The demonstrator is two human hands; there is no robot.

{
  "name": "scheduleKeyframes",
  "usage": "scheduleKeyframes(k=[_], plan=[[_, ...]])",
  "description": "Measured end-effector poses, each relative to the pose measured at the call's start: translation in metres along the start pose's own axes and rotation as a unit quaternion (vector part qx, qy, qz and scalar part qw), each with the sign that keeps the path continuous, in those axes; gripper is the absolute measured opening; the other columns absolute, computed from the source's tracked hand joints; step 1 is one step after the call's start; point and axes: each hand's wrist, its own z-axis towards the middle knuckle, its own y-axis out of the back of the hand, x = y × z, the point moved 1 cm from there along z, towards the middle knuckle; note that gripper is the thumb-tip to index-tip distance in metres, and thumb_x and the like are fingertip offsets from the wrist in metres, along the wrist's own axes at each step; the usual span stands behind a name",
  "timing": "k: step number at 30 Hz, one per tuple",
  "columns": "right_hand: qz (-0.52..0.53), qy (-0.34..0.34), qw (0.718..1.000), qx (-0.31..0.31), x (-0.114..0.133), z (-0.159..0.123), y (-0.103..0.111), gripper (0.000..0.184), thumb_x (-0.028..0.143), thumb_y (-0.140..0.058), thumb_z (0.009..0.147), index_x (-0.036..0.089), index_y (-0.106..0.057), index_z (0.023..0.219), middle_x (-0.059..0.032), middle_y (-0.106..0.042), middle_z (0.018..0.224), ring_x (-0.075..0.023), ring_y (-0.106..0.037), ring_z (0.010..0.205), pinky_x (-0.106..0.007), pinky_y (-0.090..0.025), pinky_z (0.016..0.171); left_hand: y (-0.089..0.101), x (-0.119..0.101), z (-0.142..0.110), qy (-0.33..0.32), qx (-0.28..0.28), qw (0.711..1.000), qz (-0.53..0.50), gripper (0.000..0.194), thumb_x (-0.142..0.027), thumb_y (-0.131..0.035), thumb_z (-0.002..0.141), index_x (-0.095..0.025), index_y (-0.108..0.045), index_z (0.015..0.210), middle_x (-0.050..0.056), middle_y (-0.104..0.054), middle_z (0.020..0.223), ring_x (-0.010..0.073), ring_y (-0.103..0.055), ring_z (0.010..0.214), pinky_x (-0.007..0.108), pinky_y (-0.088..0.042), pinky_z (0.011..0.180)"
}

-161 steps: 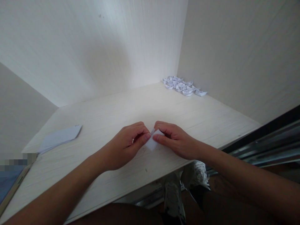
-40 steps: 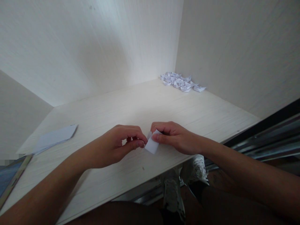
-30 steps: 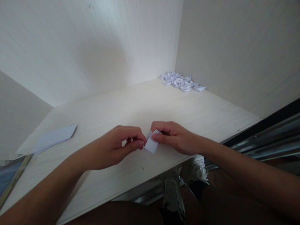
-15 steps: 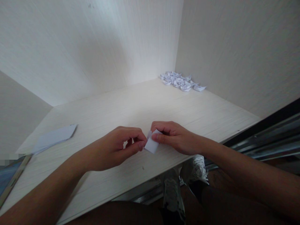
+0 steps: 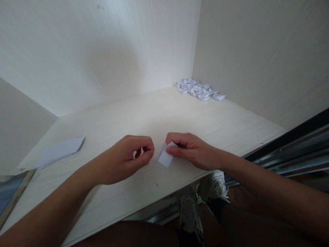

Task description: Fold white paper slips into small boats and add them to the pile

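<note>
My right hand pinches a small folded piece of white paper between thumb and fingers, just above the table. The paper's layers stand slightly apart at the left edge, and its upper right part is hidden by my thumb. To the left, a short gap away from the paper, my left hand is curled with thumb and fingertips together. Nothing shows between its fingers.
At the back right corner of the white tabletop sits a pile of folded paper boats. A stack of white paper sheets lies at the left. Walls rise behind and to both sides. My shoes show below the front edge.
My left hand has drawn back a little to the left, off the folded paper. My right hand keeps the paper in nearly the same place.
</note>
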Motion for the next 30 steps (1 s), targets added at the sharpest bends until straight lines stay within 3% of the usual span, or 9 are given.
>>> scheduleKeyframes(k=[4,8,11,14,18,23,30], plan=[[0.01,0.011,0.995,-0.098,-0.002,-0.001,0.0,0.034,0.045,-0.057,0.099,0.018,-0.058,0.078,0.0022,-0.051,0.073,-0.0127,-0.047,0.069,-0.028,-0.037,0.066,-0.001,0.014,0.003,0.055,-0.107,0.992,-0.021,0.031,-0.039,-0.053,0.099,-0.018,-0.06,0.077,-0.002,-0.056,0.067,0.0126,-0.049,0.063,0.025,-0.04,0.057],[0.021,0.018,0.98,-0.198,-0.007,-0.001,0.003,0.027,0.041,-0.06,0.097,0.018,-0.062,0.083,0.0016,-0.056,0.073,-0.0123,-0.049,0.065,-0.028,-0.039,0.062,-0.013,0.016,0.01,0.058,-0.178,0.964,-0.189,0.023,-0.04,-0.06,0.097,-0.017,-0.067,0.098,0.004,-0.07,0.09,0.0167,-0.067,0.079,0.028,-0.058,0.065],[0.004,0.037,0.972,-0.23,-0.007,0.0,0.003,0.025,0.039,-0.064,0.096,0.018,-0.065,0.083,0.0002,-0.058,0.077,-0.0125,-0.051,0.068,-0.028,-0.04,0.062,-0.025,0.009,0.013,0.027,-0.223,0.933,-0.281,0.019,-0.034,-0.065,0.095,-0.018,-0.068,0.104,0.005,-0.073,0.095,0.0194,-0.074,0.086,0.032,-0.065,0.069],[-0.032,0.063,0.968,-0.239,-0.005,0.0,0.003,0.024,0.034,-0.067,0.095,0.019,-0.067,0.077,-0.0008,-0.059,0.08,-0.0131,-0.054,0.074,-0.028,-0.041,0.065,-0.032,0.004,0.014,0.025,-0.254,0.916,-0.308,0.023,-0.03,-0.073,0.088,-0.017,-0.069,0.107,0.005,-0.077,0.09,0.0211,-0.077,0.084,0.035,-0.068,0.071],[-0.031,0.079,0.968,-0.236,-0.003,-0.001,0.003,0.02,0.03,-0.068,0.094,0.02,-0.069,0.076,-0.0006,-0.061,0.083,-0.0125,-0.055,0.075,-0.027,-0.041,0.065,-0.032,0.005,0.013,0.002,-0.29,0.934,-0.207,0.019,-0.025,-0.08,0.082,-0.019,-0.076,0.099,0.004,-0.079,0.09,0.0181,-0.076,0.076,0.03,-0.066,0.068],[0.031,0.071,0.976,-0.206,-0.004,-0.001,0.004,0.023,0.031,-0.069,0.093,0.018,-0.07,0.073,-0.0004,-0.059,0.082,-0.0109,-0.053,0.07,-0.026,-0.04,0.063,-0.028,0.007,0.01,-0.105,-0.335,0.936,0.01,0.002,-0.02,-0.076,0.087,-0.022,-0.077,0.087,0.003,-0.08,0.096,0.015,-0.074,0.082,0.026,-0.059,0.071],[0.063,0.042,0.982,-0.175,-0.002,0.0,0.003,0.029,0.04,-0.07,0.092,0.018,-0.07,0.072,0.0001,-0.059,0.077,-0.0115,-0.05,0.068,-0.027,-0.039,0.062,-0.026,0.012,0.01,-0.179,-0.327,0.921,0.115,0.005,-0.018,-0.069,0.093,-0.02,-0.071,0.089,0.005,-0.078,0.097,0.0143,-0.072,0.086,0.026,-0.058,0.077]])
